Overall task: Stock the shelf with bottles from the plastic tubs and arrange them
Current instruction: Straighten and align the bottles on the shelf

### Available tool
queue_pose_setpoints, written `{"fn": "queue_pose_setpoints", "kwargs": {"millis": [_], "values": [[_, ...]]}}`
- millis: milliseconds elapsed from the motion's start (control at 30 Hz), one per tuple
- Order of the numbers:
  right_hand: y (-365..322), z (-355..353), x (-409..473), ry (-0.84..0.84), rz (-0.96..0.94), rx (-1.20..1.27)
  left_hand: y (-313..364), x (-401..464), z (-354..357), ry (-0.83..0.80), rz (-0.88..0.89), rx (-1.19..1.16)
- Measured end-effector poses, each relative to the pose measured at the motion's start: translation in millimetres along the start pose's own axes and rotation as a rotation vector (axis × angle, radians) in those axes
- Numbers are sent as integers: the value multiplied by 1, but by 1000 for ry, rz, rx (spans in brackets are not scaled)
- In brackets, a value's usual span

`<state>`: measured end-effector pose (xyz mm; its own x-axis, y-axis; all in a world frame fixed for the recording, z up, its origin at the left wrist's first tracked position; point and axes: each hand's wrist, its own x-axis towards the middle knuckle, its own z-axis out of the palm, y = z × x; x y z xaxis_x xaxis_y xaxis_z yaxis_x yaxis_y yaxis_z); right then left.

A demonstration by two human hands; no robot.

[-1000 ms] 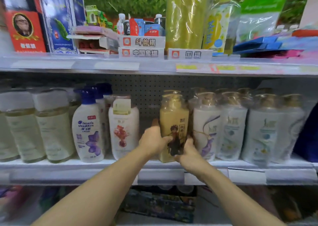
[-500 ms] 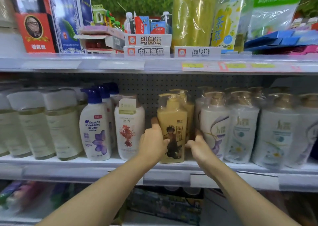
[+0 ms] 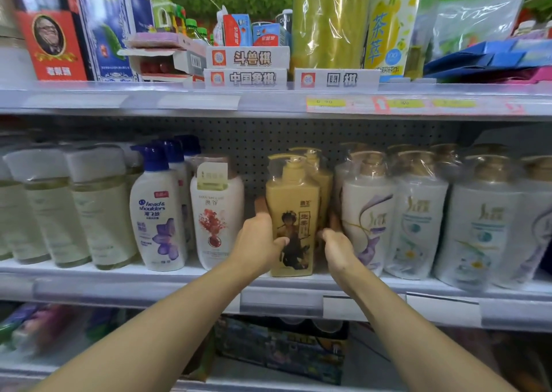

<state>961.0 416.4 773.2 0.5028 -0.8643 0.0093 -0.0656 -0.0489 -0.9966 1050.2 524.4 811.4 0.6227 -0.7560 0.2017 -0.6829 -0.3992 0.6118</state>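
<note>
While the long white metal shelf (image 3: 179, 275) carries a row of upright shampoo bottles, a yellow plastic pump bottle with a drawn figure on its label (image 3: 294, 224) stands near the front edge, between a white bottle with a red flower print (image 3: 217, 212) and a white bottle with purple swirls (image 3: 366, 218). The left hand (image 3: 257, 242) grips its left side with the thumb across the label. The right hand (image 3: 337, 246) holds its right side, fingers curled behind it.

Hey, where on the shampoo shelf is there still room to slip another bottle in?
The one gap lies between the red-flower bottle and the yellow bottle, where the left hand reaches in. The right hand squeezes beside the purple-swirl bottle. Elsewhere bottles stand packed together.
</note>
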Motion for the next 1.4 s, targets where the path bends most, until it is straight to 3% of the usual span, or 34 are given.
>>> {"fn": "queue_pose_setpoints", "kwargs": {"millis": [367,633,800,933,1100,1400], "values": [[8,3,13,28,-149,-142,2,-1,0,2,-52,15],[12,11,30,61,-102,-143,-2,0,-3,50,-64,41],[19,19,42,83,-123,-79,-6,-7,-3,154,-2,183],[16,22,46,159,-107,-185,-14,-14,-4,255,34,195],[20,23,45,113,-77,-313,-21,-17,2,196,-6,186],[18,17,46,61,-112,-92,-13,-15,3,184,-13,189]]}}
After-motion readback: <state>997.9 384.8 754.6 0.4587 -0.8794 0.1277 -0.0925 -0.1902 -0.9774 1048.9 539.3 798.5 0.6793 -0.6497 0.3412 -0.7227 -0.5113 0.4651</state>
